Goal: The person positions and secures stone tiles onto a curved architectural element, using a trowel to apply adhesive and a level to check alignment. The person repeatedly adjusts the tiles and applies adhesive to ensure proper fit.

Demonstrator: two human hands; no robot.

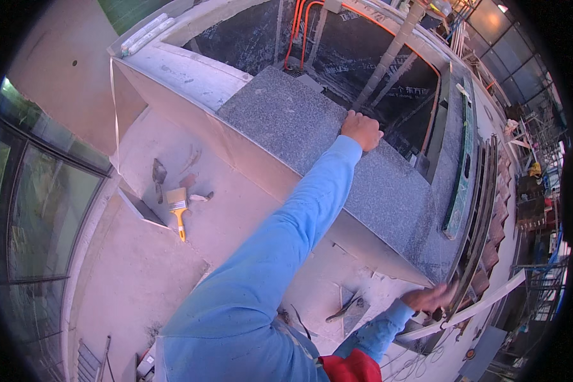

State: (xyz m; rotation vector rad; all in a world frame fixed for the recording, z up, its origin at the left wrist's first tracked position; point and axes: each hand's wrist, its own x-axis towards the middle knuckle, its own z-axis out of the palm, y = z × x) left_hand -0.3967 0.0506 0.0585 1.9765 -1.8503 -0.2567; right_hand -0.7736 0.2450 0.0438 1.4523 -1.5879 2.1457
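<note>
A speckled grey stone slab [286,118] lies along the top of a low wall, beside a dark-lined pit. My left hand [362,130] reaches across it, fingers curled over the slab's far edge. My right hand [430,297] is out past the slab's near right end, its fingers stretched to the right and a little smeared by motion. Nothing shows in that hand. A long green spirit level [459,184] rests on the stone along the right side, close to the slab's corner.
Below the wall, on the dusty floor, lie a yellow-handled paintbrush [179,210] and a trowel [158,173]. Orange tubing [304,32] and a grey pipe [388,57] run in the pit. Long dark bars [481,210] lie beyond the level. A glazed frame [44,197] stands at left.
</note>
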